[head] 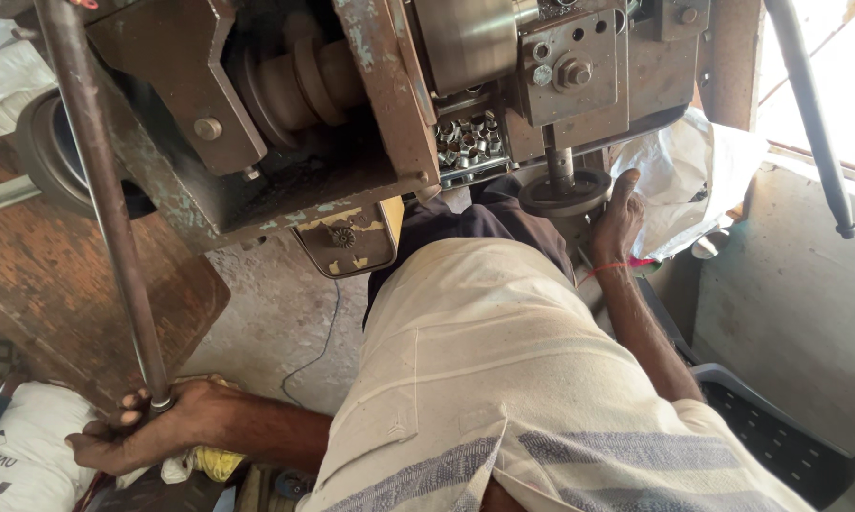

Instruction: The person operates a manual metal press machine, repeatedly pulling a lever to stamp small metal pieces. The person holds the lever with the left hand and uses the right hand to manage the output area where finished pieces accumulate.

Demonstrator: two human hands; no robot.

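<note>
I look down over my cream shirt at a worn metal press machine [285,123]. My left hand [147,422] is at the lower left, fingers closed around the bottom end of a long steel rod [100,190] that runs up along the machine's left side. My right hand [617,223] reaches up at the right, resting against a round dark disc [565,192] on a vertical shaft under the machine head; I cannot tell if it grips anything. Several small shiny metal rings [467,140] lie in a tray in the machine.
A white plastic sack [702,171] sits behind my right hand. A dark plastic crate [778,441] stands at the lower right. A brown wooden board [38,284] lies at the left, with a white printed sack [24,446] below it. A black lever [811,114] hangs at the upper right.
</note>
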